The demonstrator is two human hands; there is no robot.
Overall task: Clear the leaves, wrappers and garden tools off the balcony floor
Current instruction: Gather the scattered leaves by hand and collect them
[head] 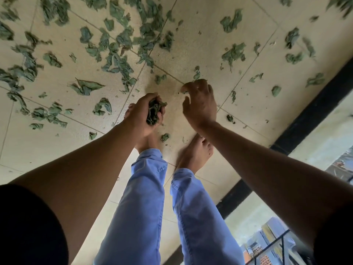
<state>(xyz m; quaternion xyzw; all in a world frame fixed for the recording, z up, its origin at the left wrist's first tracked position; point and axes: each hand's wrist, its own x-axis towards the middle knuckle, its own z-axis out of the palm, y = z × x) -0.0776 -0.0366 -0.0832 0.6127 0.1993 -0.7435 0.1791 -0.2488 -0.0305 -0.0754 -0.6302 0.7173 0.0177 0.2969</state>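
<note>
While dried green leaves [86,87] lie thick over the tiled balcony floor [194,41] to the left and ahead, the left hand [145,113] is curled tight around a bunch of leaves [154,112]. Just right of it, the right hand [200,104] reaches down with fingers spread, fingertips at a leaf [199,80]. Bare feet stand on clearer tiles below. A black edge strip [313,109] bounds the floor at right.

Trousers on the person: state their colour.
Light blue trousers, clearest in the head view.
</note>
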